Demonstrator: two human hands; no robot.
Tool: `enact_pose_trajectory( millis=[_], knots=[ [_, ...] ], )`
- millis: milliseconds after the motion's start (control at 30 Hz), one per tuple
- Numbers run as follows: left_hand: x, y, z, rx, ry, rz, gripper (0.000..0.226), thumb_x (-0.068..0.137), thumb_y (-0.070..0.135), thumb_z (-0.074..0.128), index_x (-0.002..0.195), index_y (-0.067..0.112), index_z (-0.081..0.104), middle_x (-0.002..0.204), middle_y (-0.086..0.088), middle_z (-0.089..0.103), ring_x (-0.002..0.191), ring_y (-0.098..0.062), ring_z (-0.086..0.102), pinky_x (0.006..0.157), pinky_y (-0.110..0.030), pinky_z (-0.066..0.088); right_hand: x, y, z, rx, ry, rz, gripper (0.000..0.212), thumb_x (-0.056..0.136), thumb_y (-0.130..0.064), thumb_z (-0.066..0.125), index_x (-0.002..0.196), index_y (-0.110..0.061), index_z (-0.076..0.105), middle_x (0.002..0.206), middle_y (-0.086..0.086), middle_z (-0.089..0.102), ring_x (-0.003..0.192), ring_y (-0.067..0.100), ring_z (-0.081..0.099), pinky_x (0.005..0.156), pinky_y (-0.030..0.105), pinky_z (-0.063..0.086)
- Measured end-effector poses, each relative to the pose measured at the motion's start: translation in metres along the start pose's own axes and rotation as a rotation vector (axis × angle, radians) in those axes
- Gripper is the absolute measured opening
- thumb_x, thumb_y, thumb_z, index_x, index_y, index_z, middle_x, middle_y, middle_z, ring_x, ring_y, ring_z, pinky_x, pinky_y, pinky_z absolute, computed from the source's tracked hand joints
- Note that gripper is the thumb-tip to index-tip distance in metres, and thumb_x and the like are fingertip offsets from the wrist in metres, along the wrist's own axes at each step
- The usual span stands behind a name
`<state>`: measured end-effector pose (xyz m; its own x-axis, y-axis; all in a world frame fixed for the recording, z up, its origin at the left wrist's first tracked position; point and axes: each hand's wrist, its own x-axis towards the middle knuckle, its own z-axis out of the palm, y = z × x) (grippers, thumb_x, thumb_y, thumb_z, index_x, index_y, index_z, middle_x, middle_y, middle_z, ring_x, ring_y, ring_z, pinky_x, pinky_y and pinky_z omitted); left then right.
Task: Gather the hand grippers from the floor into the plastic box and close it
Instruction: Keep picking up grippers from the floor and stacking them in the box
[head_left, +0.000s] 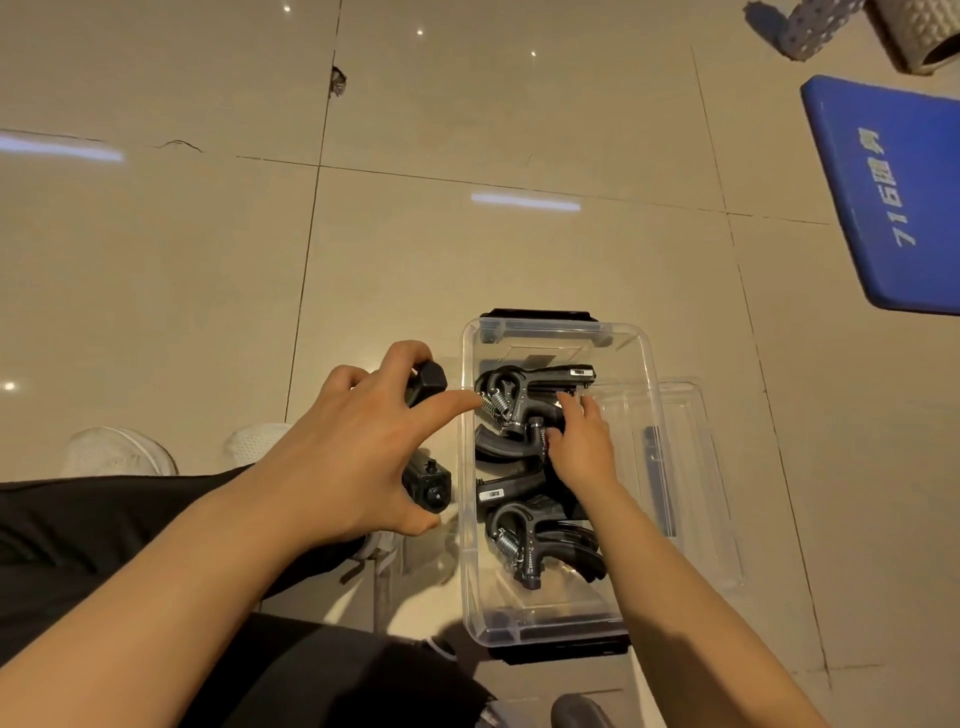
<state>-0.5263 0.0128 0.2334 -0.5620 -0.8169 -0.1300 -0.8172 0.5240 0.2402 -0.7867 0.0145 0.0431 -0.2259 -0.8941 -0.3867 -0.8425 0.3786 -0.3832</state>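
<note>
A clear plastic box (639, 353) stands open on the tiled floor, with black latches at its near and far ends. Several black hand grippers with metal springs lie inside; one (535, 387) is at the far end, another (540, 545) at the near end. My left hand (358, 441) grips one more black hand gripper (428, 486) just left of the box, above the floor. My right hand (582, 447) reaches into the box, its fingers touching the grippers in the middle. The clear lid (691, 467) lies flat on the floor to the right of the box.
A blue mat (893, 192) with white writing lies at the far right. Textured rolls (852, 31) sit at the top right corner. My white shoes (119, 452) and black trousers fill the lower left. Beige floor tiles stretch beyond.
</note>
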Motion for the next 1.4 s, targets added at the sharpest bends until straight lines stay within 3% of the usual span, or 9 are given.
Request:
enact_pose_trajectory(
  millis=[133, 267, 367, 800, 900, 1000, 1067, 1233, 1400],
  knots=[
    [-0.004, -0.001, 0.002, 0.036, -0.029, -0.015, 0.102, 0.029, 0.071, 0.074, 0.121, 0.035, 0.051, 0.11, -0.007, 0.055, 0.067, -0.019, 0.06, 0.066, -0.02, 0.032, 0.007, -0.011, 0.006, -0.111, 0.058, -0.133, 0.051, 0.082, 0.012, 0.047, 0.131, -0.002, 0.05, 0.132, 0.019, 0.048, 0.117, 0.034, 0.05, 0.097, 0.037, 0.041],
    [-0.002, -0.003, 0.002, -0.025, -0.036, -0.024, 0.102, 0.029, 0.065, 0.079, 0.122, 0.034, 0.049, 0.113, -0.009, 0.052, 0.068, -0.022, 0.059, 0.068, -0.024, 0.034, 0.019, -0.011, 0.0, -0.29, 0.044, -0.273, 0.043, 0.073, 0.018, 0.048, 0.111, 0.001, 0.059, 0.108, 0.018, 0.058, 0.094, 0.034, 0.056, 0.073, 0.036, 0.043],
    [-0.002, -0.004, 0.003, -0.031, -0.043, -0.016, 0.102, 0.031, 0.064, 0.079, 0.124, 0.035, 0.048, 0.116, -0.008, 0.049, 0.072, -0.025, 0.057, 0.068, -0.024, 0.034, 0.019, -0.007, 0.0, -0.324, 0.054, -0.341, 0.045, 0.065, 0.022, 0.052, 0.105, 0.004, 0.062, 0.098, 0.02, 0.061, 0.085, 0.037, 0.058, 0.07, 0.039, 0.046],
    [0.005, -0.001, -0.003, 0.039, 0.016, 0.066, 0.098, 0.028, 0.069, 0.073, 0.119, 0.035, 0.057, 0.11, -0.007, 0.057, 0.067, -0.014, 0.058, 0.066, -0.02, 0.035, 0.022, -0.01, -0.007, -0.404, -0.027, -0.487, 0.041, 0.075, 0.012, 0.053, 0.113, 0.0, 0.061, 0.105, 0.017, 0.061, 0.09, 0.037, 0.059, 0.072, 0.038, 0.046],
    [0.009, 0.005, -0.006, -0.035, 0.021, 0.062, 0.101, 0.036, 0.065, 0.073, 0.129, 0.034, 0.049, 0.117, -0.009, 0.052, 0.071, -0.012, 0.05, 0.075, -0.027, 0.042, 0.003, -0.026, -0.025, -0.137, 0.051, -0.366, 0.035, 0.087, -0.006, 0.057, 0.121, -0.009, 0.059, 0.119, 0.008, 0.059, 0.102, 0.027, 0.058, 0.086, 0.036, 0.047],
    [0.015, 0.015, -0.017, -0.172, -0.033, 0.041, 0.109, 0.053, 0.063, 0.069, 0.142, 0.046, 0.008, 0.135, -0.003, 0.03, 0.087, -0.011, 0.044, 0.091, -0.028, 0.027, -0.046, -0.048, -0.063, 0.367, 0.111, -0.159, 0.024, 0.092, -0.022, 0.057, 0.116, -0.021, 0.062, 0.108, -0.008, 0.064, 0.099, 0.008, 0.059, 0.087, 0.028, 0.049],
    [0.018, 0.027, -0.02, -0.248, -0.024, 0.036, 0.113, 0.056, 0.063, 0.064, 0.141, 0.049, -0.009, 0.14, 0.002, 0.024, 0.092, -0.012, 0.046, 0.093, -0.025, 0.023, -0.084, -0.063, -0.09, 0.605, 0.095, -0.218, 0.02, 0.091, -0.022, 0.06, 0.11, -0.024, 0.064, 0.103, -0.014, 0.066, 0.097, 0.001, 0.06, 0.084, 0.021, 0.049],
    [0.021, 0.061, -0.024, -0.491, 0.101, 0.052, 0.108, 0.052, 0.065, 0.06, 0.14, 0.053, -0.002, 0.138, 0.007, 0.029, 0.112, -0.013, 0.044, 0.093, -0.025, 0.028, -0.142, -0.078, -0.127, 0.761, 0.072, -0.419, 0.029, 0.087, -0.033, 0.052, 0.112, -0.026, 0.064, 0.107, -0.014, 0.066, 0.105, 0.009, 0.061, 0.087, 0.022, 0.049],
    [0.015, 0.088, -0.02, -0.562, 0.235, 0.051, 0.105, 0.051, 0.066, 0.062, 0.139, 0.054, 0.006, 0.136, 0.008, 0.029, 0.11, -0.017, 0.045, 0.091, -0.027, 0.032, -0.17, -0.064, -0.155, 0.806, 0.117, -0.455, 0.026, 0.084, -0.034, 0.055, 0.107, -0.03, 0.065, 0.103, -0.015, 0.067, 0.102, 0.01, 0.062, 0.086, 0.022, 0.05]
  ],
)
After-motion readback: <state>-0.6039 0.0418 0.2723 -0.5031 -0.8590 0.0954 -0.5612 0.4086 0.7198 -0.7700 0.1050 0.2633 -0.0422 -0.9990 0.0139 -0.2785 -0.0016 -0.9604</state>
